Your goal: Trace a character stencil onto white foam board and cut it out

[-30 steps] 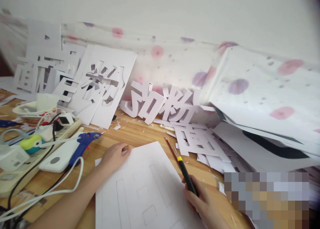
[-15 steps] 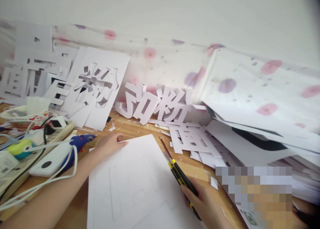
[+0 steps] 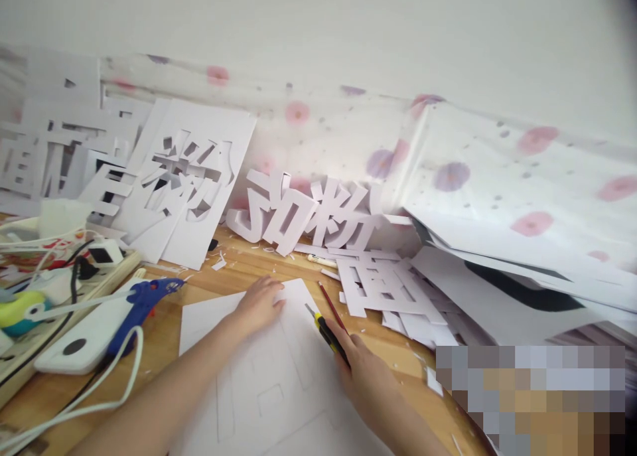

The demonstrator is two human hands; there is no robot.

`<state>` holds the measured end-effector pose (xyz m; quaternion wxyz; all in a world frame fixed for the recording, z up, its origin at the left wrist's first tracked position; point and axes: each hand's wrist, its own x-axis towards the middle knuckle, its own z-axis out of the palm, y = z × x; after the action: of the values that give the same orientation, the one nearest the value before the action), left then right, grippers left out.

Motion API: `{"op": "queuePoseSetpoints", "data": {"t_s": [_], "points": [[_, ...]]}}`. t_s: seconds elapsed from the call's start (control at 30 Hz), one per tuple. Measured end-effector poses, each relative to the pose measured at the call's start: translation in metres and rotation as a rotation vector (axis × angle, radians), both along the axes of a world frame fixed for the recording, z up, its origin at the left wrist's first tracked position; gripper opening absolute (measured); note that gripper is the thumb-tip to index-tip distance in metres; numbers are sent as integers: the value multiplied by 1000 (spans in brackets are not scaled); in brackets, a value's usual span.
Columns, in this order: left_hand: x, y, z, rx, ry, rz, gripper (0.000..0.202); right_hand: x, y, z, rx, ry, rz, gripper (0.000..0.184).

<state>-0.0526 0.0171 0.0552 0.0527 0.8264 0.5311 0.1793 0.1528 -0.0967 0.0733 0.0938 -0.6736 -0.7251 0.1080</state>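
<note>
Wooden table [image 3: 249, 270]: glue gun [image 3: 142, 303] beside sheet [image 3: 259, 383], pencil [image 3: 331, 304] beside knife [image 3: 326, 330], letters [image 3: 279, 210] behind.

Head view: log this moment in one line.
left hand: flat on white sheet | right hand: grips utility knife, blade over sheet | blue glue gun: left of sheet

Pale wall [image 3: 348, 24] behind a wooden table [image 3: 243, 267], lit perhaps by daylight.
</note>
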Motion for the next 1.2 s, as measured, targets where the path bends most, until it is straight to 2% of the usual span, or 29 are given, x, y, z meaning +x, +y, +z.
{"op": "queuePoseSetpoints", "data": {"t_s": [0.17, 0.27, 0.47, 1.2], "points": [[6, 0, -25, 21, 2, 17, 38, -14, 24, -5, 13, -101, 14, 49], [5, -1, -33, 16, -13, 20, 40, -14, 27, -12, 6, -132, -7, 48], [7, 2, -32, 21, -31, 21, 38, -10, 25, -18, 1, -126, 0, 48], [6, 5, -37, 52, -50, -3, 37, -10, 25, -18, -41, -147, 4, 51]]}}
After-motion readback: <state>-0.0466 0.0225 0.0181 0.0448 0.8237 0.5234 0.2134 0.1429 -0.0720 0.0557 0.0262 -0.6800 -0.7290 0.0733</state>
